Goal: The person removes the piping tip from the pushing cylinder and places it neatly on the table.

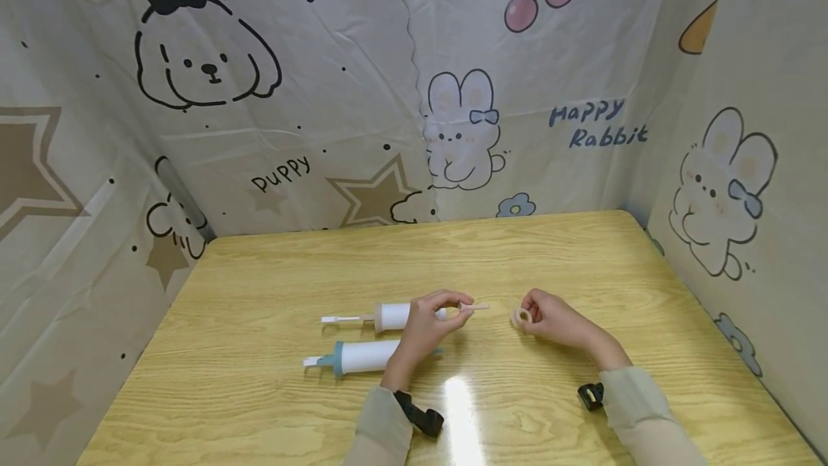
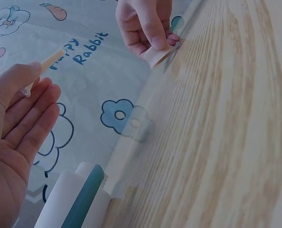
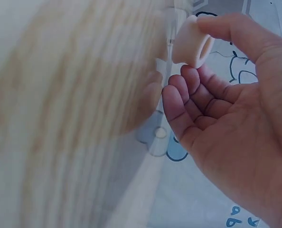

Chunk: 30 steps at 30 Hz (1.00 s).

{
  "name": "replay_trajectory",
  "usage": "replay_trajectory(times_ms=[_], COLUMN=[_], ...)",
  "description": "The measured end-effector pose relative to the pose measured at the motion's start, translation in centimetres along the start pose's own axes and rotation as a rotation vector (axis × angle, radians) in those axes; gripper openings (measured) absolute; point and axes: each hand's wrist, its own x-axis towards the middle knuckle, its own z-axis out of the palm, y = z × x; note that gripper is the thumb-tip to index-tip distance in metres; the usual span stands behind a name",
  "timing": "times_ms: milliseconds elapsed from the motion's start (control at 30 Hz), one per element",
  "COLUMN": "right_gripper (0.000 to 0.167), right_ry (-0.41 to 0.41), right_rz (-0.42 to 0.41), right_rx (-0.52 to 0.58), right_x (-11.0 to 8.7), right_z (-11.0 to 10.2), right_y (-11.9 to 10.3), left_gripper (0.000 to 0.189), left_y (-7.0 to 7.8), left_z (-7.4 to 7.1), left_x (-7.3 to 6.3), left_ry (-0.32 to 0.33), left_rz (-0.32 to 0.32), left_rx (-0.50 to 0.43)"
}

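My left hand (image 1: 430,322) pinches a small beige tapered nozzle (image 1: 477,306) between thumb and fingertips, its thin end pointing right. In the left wrist view the nozzle (image 2: 51,61) shows a wider base at the thumb. A short beige threaded-cap-like ring (image 1: 521,318) is pinched by my right hand (image 1: 558,318), just right of the nozzle and apart from it. The right wrist view shows the ring (image 3: 193,42) with its round opening turned toward the palm. Beneath and beside my left hand lies a white cylinder with a beige collar (image 1: 393,316), partly hidden by that hand.
A second white cylinder (image 1: 369,357) with a teal collar lies parallel, nearer the body. White-tipped rods (image 1: 339,319) stick out leftward from both. The wooden table (image 1: 259,408) meets patterned cloth walls (image 1: 362,92) at back and sides.
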Motion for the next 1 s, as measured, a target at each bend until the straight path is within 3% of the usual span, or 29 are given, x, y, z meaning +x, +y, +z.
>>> replay_trajectory(times_ms=[200, 400, 700, 1000], right_gripper=[0.022, 0.022, 0.023, 0.022], right_ry=[-0.011, -0.017, -0.038, -0.038], right_rz=[0.015, 0.023, 0.041, 0.05], right_rx=[-0.017, -0.034, -0.015, -0.003], right_x=[0.0, 0.1, 0.3, 0.2], right_z=[-0.1, -0.2, -0.2, 0.0], right_y=[0.1, 0.2, 0.2, 0.2], left_gripper=[0.013, 0.011, 0.006, 0.005], left_y=[0.2, 0.2, 0.8, 1.3], left_z=[0.2, 0.7, 1.6, 2.9], left_x=[0.1, 0.3, 1.0, 1.4], left_ry=[-0.022, -0.054, -0.164, -0.292], left_rz=[-0.005, -0.035, -0.023, -0.127], left_rx=[0.004, 0.066, 0.263, 0.414])
